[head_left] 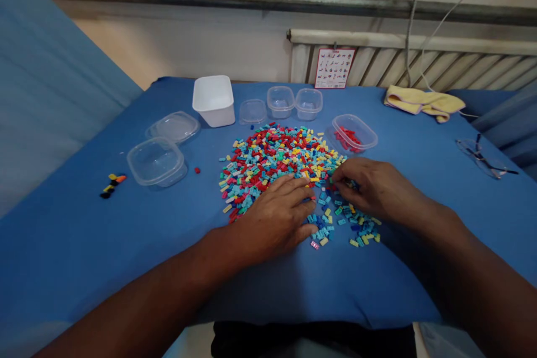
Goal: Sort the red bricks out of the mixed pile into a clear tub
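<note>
The left hand (282, 215), grip spread, lies on the multicoloured heap of small plastic bricks (272, 151); the right hand (371, 187) curls at its edge, its grip too hidden to tell.

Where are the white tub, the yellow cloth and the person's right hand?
White tub (218, 116): head view, on its front outer wall.
Yellow cloth (406, 100): head view, on its left part.
Right hand (373, 183): head view, on the back of the hand.
</note>
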Demonstrator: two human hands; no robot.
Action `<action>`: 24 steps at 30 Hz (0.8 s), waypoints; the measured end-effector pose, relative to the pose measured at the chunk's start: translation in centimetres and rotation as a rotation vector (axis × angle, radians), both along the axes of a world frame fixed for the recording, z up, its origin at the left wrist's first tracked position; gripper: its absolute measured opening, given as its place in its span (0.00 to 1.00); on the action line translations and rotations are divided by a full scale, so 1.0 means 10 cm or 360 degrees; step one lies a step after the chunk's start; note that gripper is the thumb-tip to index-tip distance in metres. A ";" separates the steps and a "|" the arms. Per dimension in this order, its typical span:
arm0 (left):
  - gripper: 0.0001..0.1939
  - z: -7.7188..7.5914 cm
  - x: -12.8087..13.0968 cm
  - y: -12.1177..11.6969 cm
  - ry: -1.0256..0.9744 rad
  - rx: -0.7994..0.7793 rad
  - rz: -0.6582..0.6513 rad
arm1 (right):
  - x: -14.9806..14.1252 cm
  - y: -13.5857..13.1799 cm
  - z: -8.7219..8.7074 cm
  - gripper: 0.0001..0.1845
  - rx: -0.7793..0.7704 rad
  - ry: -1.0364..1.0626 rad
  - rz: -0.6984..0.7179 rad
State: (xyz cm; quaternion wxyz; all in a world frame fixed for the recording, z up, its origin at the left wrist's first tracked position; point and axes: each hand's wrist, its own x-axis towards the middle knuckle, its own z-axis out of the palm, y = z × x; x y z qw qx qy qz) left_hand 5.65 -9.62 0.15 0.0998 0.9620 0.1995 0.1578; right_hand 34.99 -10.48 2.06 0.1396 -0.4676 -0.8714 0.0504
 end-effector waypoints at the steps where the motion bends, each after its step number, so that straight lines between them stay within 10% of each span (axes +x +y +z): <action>1: 0.22 0.01 0.00 0.00 0.0006 -0.0006 0.0002 | 0.00 0.00 -0.01 0.08 -0.0027 0.0001 0.0077; 24: 0.14 0.14 0.01 0.04 -0.0143 -0.0080 0.0130 | -0.09 0.03 -0.02 0.15 0.0002 -0.0280 0.0025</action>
